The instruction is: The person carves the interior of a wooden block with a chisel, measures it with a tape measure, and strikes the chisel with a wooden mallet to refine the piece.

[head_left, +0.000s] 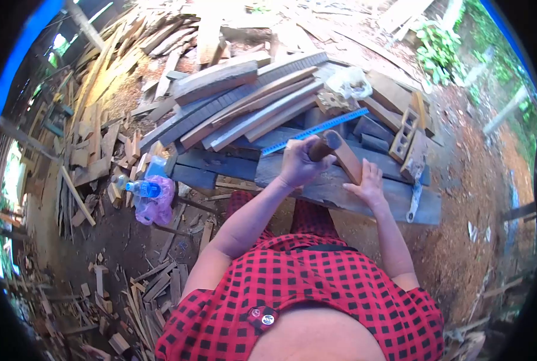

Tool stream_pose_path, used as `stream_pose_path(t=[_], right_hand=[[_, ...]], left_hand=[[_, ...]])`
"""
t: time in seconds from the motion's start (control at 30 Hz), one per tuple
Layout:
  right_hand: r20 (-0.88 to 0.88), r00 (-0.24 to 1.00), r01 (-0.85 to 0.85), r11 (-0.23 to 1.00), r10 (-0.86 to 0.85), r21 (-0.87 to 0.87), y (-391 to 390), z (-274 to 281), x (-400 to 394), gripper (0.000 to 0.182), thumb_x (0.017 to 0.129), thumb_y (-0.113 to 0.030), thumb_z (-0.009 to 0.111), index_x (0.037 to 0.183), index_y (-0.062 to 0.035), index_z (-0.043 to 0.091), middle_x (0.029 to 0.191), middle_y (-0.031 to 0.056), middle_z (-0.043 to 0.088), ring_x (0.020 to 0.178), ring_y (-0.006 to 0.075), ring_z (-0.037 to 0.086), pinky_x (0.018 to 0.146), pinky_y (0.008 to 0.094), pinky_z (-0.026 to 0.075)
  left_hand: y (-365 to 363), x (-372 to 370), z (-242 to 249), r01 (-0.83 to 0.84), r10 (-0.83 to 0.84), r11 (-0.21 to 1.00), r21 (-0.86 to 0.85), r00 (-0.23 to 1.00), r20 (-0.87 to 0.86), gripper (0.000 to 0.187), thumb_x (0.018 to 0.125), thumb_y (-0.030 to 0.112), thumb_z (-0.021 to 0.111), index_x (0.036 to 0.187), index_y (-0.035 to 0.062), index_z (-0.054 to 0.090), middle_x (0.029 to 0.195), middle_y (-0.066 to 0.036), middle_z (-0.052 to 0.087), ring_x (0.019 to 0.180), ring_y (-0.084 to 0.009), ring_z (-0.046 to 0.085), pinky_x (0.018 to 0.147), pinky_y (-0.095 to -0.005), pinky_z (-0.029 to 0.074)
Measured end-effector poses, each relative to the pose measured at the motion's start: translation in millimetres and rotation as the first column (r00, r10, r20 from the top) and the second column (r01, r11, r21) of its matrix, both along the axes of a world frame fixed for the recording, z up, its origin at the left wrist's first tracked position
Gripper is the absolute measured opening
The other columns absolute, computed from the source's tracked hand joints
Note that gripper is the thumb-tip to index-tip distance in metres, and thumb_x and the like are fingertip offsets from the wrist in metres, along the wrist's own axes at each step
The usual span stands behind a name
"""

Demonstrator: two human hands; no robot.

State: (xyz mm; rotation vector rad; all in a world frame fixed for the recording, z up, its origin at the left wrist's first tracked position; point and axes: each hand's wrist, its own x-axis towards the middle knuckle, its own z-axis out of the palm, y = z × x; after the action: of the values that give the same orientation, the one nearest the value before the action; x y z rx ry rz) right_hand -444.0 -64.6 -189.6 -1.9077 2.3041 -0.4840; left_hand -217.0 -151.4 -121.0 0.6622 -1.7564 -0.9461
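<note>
My left hand (298,161) is closed around a thick, dark brown round handle (324,148) with a greyish flat end pointing up; the rest of this tool is hidden by the hand. To its right, a reddish-brown wooden block (347,157) stands out over the grey plank bench (395,203). My right hand (369,183) grips the near end of this block, thumb on the left and fingers along its right side. Behind both hands a blue ruler (313,130) lies slanted across the boards.
Boards and beams (220,84) are stacked on the far side of the bench. At the right lie a wooden piece with square openings (405,133) and a metal strip (414,201). A pink plastic bag (154,201) with a blue-labelled bottle (145,189) is at the left. Wood scraps (154,286) litter the ground.
</note>
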Motion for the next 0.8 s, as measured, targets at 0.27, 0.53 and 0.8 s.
stream_pose_path(t=[0.27, 0.53, 0.8], right_hand=[[0.094, 0.995, 0.043, 0.981, -0.026, -0.189, -13, -18, -3, 0.06, 0.062, -0.034, 0.082, 0.108, -0.0043, 0.059, 0.106, 0.016, 0.053, 0.104, 0.0366, 0.05, 0.092, 0.0465, 0.042], [0.242, 0.917, 0.378, 0.884, -0.317, -0.275, -14, -23, -18, 0.055, 0.064, -0.035, 0.084, 0.101, -0.0023, 0.059, 0.105, 0.0172, 0.055, 0.103, 0.036, 0.052, 0.091, 0.0464, 0.045], [0.228, 0.897, 0.437, 0.843, -0.38, -0.313, -21, -25, -31, 0.056, 0.067, -0.034, 0.083, 0.109, -0.0065, 0.059, 0.109, 0.0142, 0.054, 0.104, 0.0343, 0.052, 0.09, 0.0479, 0.044]], left_hand=[[-2, -7, -15, 0.071, -0.065, 0.997, 0.03, 0.984, -0.169, 0.018, 0.075, 0.01, 0.078, 0.084, 0.0034, 0.064, 0.067, 0.003, 0.058, 0.063, -0.004, 0.049, 0.057, -0.0251, 0.044], [9, -2, 1, 0.056, -0.052, 0.99, 0.132, 0.998, -0.029, 0.019, 0.078, 0.005, 0.079, 0.085, 0.0062, 0.061, 0.076, 0.005, 0.059, 0.066, -0.0039, 0.054, 0.061, -0.0211, 0.045], [13, -1, 10, 0.037, -0.014, 0.961, 0.275, 0.996, -0.086, 0.019, 0.076, 0.005, 0.079, 0.08, 0.0066, 0.061, 0.071, 0.005, 0.058, 0.064, -0.0039, 0.053, 0.059, -0.0222, 0.044]])
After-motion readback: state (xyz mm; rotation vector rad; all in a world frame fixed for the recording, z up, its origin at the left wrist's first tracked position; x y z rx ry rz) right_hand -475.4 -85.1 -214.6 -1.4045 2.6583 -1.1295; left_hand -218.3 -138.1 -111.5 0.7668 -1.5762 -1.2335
